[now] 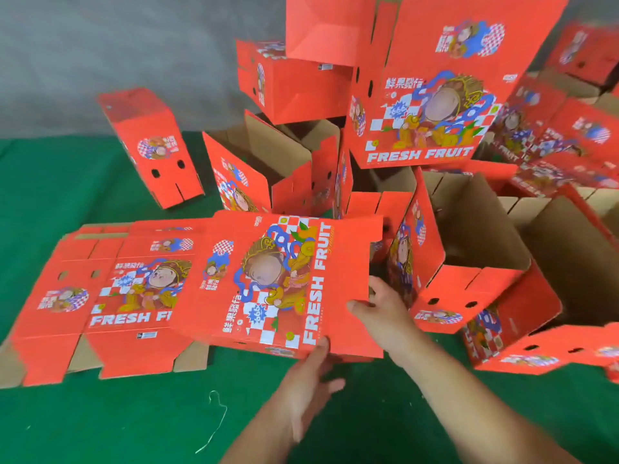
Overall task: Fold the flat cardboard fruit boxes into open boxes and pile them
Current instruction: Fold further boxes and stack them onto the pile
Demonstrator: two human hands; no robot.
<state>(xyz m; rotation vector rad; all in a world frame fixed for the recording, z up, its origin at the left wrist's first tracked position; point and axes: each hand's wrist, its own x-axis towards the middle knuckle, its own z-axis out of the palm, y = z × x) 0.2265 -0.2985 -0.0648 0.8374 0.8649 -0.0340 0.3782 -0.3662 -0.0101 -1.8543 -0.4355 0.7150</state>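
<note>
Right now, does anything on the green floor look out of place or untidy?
Yes. One folded box lies tipped on its side, alone, left of the pile. The pile itself is loose, with boxes leaning at different angles. A thin white string lies on the green floor near the left hand.

A green cloth-covered floor [100, 423] carries everything. A stack of flat red fruit-box blanks [100, 296] lies on it at the left, brown undersides showing at the near edge. Farther back a folded red box [154, 149] stands alone, tilted. Open boxes [469, 249] with brown insides crowd the middle and right. A thin pale string [217, 420] lies on the green near the front.
</note>
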